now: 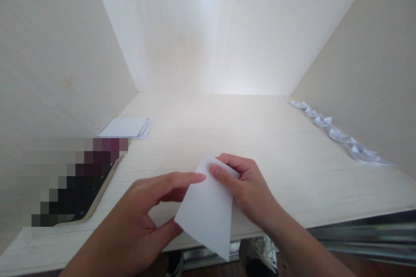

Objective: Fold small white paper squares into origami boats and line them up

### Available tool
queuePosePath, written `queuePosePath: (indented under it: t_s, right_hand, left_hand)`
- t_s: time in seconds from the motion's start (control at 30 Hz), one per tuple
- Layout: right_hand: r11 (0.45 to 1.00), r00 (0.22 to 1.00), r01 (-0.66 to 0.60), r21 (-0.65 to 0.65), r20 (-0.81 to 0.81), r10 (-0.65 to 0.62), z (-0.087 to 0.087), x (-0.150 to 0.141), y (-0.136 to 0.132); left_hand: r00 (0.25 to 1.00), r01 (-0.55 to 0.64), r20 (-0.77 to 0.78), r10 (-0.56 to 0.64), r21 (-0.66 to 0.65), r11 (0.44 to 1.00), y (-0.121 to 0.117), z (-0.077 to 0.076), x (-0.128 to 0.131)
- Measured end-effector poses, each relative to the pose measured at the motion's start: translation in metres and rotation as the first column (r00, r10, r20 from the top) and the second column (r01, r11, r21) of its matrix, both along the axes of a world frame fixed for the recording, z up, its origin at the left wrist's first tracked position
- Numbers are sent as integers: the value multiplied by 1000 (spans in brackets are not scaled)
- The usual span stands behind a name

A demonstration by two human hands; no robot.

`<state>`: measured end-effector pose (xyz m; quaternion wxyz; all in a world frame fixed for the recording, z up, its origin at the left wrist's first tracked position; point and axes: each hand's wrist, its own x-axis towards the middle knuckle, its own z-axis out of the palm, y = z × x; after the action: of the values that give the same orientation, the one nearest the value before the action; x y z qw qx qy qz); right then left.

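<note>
A white sheet of paper (208, 207) is held between my two hands near the front edge of the table, its lower corner hanging past that edge. My right hand (243, 179) pinches its upper right part, thumb on top and fingers beneath. On the left side, my left hand (152, 212) has its index finger laid along the upper left edge and its thumb at the left corner. Part of its fingers is hidden behind the paper.
A stack of white paper (125, 127) lies at the left wall, with a phone-like object (100, 190), partly pixelated, in front of it. Several small folded white paper pieces (339, 136) line the right wall. Panels enclose the white table (276, 138) on three sides.
</note>
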<state>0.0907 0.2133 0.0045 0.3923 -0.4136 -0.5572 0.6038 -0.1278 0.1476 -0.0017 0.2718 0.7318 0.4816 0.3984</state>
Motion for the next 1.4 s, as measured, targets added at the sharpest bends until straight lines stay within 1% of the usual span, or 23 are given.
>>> queuePosePath:
  t_s: [0.1, 0.13, 0.27, 0.33, 0.4, 0.47, 0.53, 0.6, 0.63, 0.67, 0.73, 0.77, 0.83, 0.9, 0.97, 1.13, 1.4]
  right_hand:
    - [999, 1000, -17, 34, 26, 16, 1, 0, -1]
    - [999, 999, -19, 43, 38, 17, 1, 0, -1]
    - [998, 997, -17, 57, 72, 13, -2, -1, 0]
    - [997, 997, -13, 74, 74, 7, -4, -1, 0]
    - [997, 1000, -14, 78, 24, 13, -6, 0, -1]
    - [998, 996, -19, 68, -81, 24, -8, 3, -2]
    - [998, 980, -19, 67, -194, 32, -9, 8, -4]
    - [995, 962, -46, 88, -265, 68, -9, 13, -8]
    - [993, 956, -75, 90, -276, 97, -8, 14, -10]
    - [991, 956, -109, 83, -265, 128, -7, 14, -12]
    - [988, 968, -141, 60, -200, 150, -5, 12, -15]
    - [991, 979, -125, 54, -157, 132, -5, 9, -16]
    - [995, 996, -48, 87, -76, 54, -4, 3, -17]
    - [989, 999, 28, 144, -21, -25, -5, -3, -16]
    - [981, 998, 66, 182, 13, -69, -6, -5, -15]
    - [974, 994, 103, 202, 18, -108, -5, -3, -14]
    - [961, 986, 148, 233, 41, -162, -3, -6, -16]
  left_hand:
    - [993, 122, 2, -122, -22, 992, 7, 4, 3]
    - [991, 135, -6, -135, -19, 991, 8, 6, 4]
    - [991, 134, -29, -134, 27, 991, 9, 9, 9]
    - [993, 114, -42, -112, 52, 992, 9, 10, 11]
    - [997, 62, -46, -59, 67, 996, 8, 9, 12]
    - [1000, -28, -8, 29, 58, 998, 6, 7, 13]
    - [987, -154, 56, 152, 28, 988, 3, 5, 13]
    - [950, -290, 117, 289, -8, 957, 0, 3, 14]
    - [930, -339, 140, 340, -29, 940, -1, 2, 14]
    - [917, -364, 154, 368, -54, 930, -1, 2, 15]
    - [914, -359, 165, 371, -100, 928, -2, 2, 16]
    - [918, -340, 169, 358, -125, 932, -1, 3, 17]
    - [919, -309, 199, 339, -168, 936, 0, 2, 18]
    - [901, -322, 237, 363, -195, 927, 0, 1, 19]
    - [886, -344, 256, 387, -198, 918, 0, 0, 19]
    - [893, -319, 263, 366, -204, 925, 0, 0, 20]
    - [866, -372, 261, 427, -234, 898, 2, 9, 26]
